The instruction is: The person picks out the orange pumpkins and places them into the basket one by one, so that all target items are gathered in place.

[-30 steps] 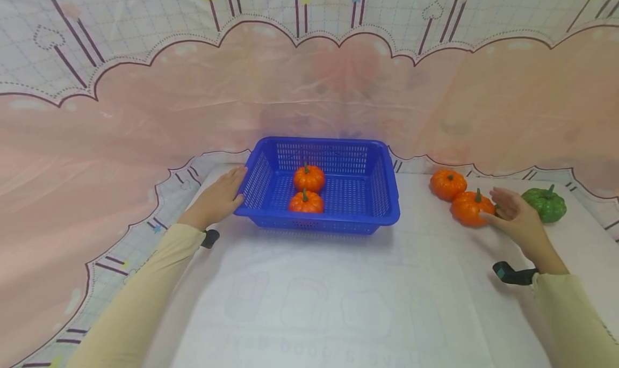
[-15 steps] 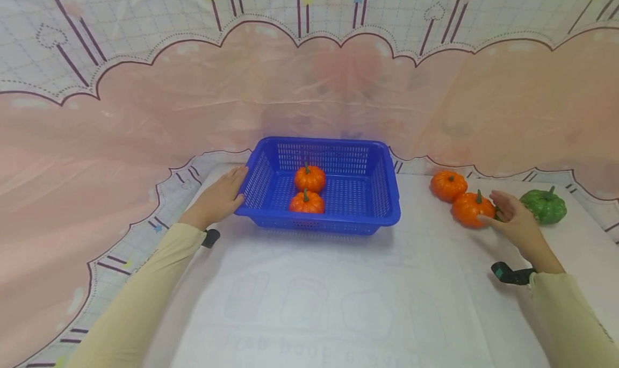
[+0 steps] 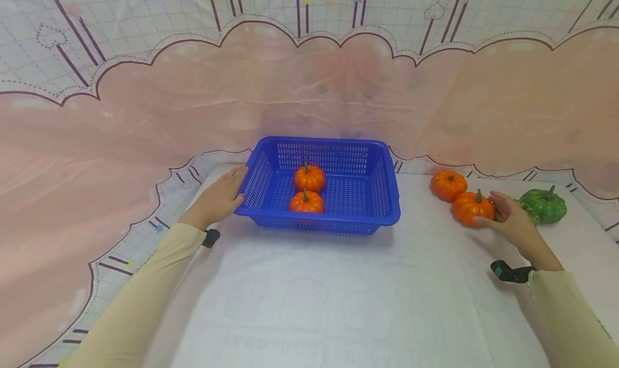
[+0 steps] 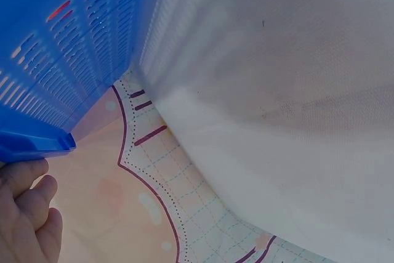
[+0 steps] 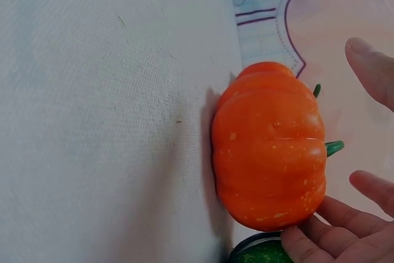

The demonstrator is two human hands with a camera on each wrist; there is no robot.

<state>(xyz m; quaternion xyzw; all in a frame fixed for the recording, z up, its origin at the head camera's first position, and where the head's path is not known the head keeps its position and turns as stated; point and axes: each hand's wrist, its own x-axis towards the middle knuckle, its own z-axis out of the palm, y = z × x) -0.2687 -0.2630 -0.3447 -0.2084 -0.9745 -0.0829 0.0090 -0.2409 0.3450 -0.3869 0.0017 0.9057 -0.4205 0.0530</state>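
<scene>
My left hand rests with extended fingers against the left rim of a blue plastic basket. Two small orange pumpkins sit inside it, one in front of the other. On the right, my right hand is beside an orange pumpkin with a green stem. In the right wrist view, fingertips touch the lower side of this pumpkin, while the thumb stays apart from it. Behind it on the table is another orange pumpkin.
A dark green pumpkin stands right of my right hand, with a lighter green one partly hidden by the hand. White cloth covers the table. A pink patterned curtain hangs behind.
My right hand has shifted slightly left and nearer, toward the orange pumpkin, uncovering more of the lighter green one. Left hand and basket stay put.
</scene>
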